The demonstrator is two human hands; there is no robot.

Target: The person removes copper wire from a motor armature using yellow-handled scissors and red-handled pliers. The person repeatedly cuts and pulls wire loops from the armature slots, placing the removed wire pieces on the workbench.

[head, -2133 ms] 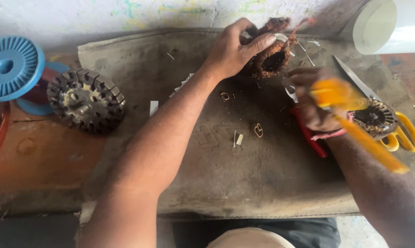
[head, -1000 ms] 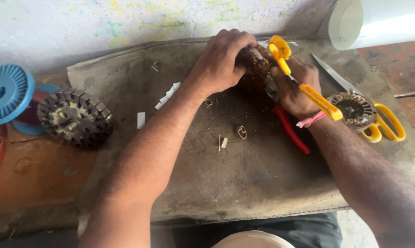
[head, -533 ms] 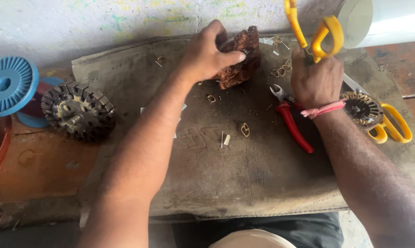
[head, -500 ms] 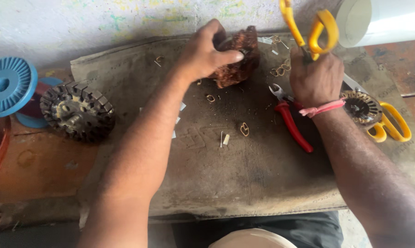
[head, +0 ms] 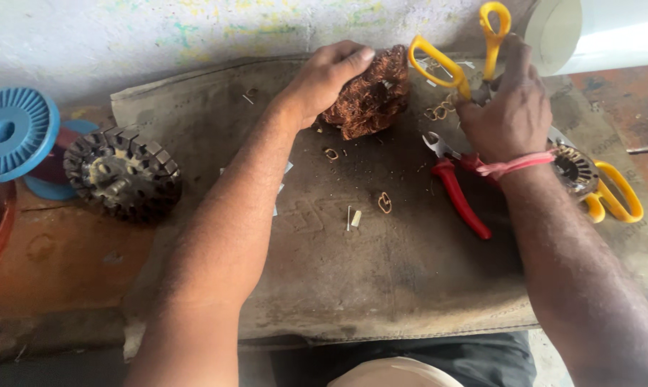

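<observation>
My left hand (head: pixel 327 79) grips a rusty-brown wound motor core (head: pixel 370 93) and holds it tilted on a dirty grey mat (head: pixel 352 265) at the back. My right hand (head: pixel 507 107) is closed around yellow-handled scissors (head: pixel 460 54), their loops pointing up and away, just right of the core. Red-handled pliers (head: pixel 456 190) lie on the mat below my right hand. Small snipped copper wire loops (head: pixel 385 203) and white paper slips lie scattered on the mat.
A blue plastic spool (head: pixel 12 132) and a black slotted stator (head: pixel 123 172) sit at the left on the orange bench. A second pair of yellow scissors (head: pixel 614 197) and a small round stator (head: pixel 575 170) lie at the right. A white pipe (head: pixel 560 29) lies at the back right.
My right hand has lifted the yellow scissors off the core and swung them up and to the right. My left hand has turned the core and still holds it.
</observation>
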